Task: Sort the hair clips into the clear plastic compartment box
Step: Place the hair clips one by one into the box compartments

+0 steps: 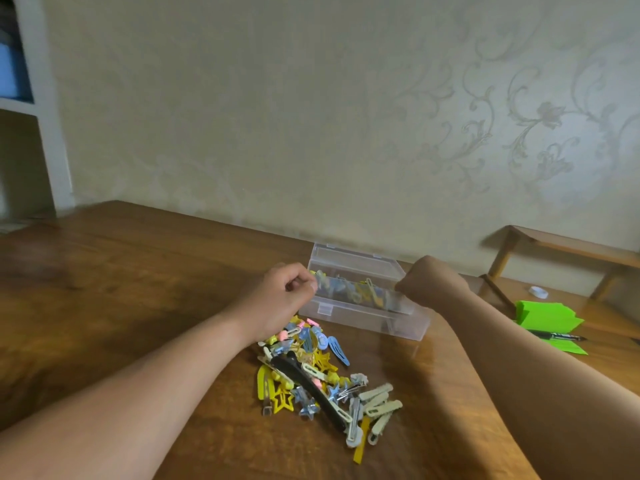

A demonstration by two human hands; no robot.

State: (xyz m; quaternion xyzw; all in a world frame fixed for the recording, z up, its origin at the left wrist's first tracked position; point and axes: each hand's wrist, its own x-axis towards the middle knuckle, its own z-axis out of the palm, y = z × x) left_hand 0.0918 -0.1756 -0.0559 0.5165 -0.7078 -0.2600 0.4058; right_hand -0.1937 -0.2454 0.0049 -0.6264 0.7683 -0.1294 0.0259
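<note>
Loose hair clips (318, 379): a mixed heap on the tabletop (138, 289), just below the left hand (280, 299) on the person's side, well short of the right hand (426, 282). More clips already lie inside the compartment box (381, 322).

Handling (judged): small, light, stiff, smooth. They are tangled, so lifting one may drag its neighbours. Pinch a single clip by its long flat body. The long black clip (311, 386) runs through the heap and is best lifted by one end.

The box sits between the two hands, lid tipped back. It looks like thin clear plastic, light and likely to skid.

Left hand: fingers curled, thumb and fingertips pinching at the box's left end.

Right hand: fisted at the box's right end, fingers hidden, so its grip cannot be told.

Beyond the right hand lies green paper (543, 317).
</note>
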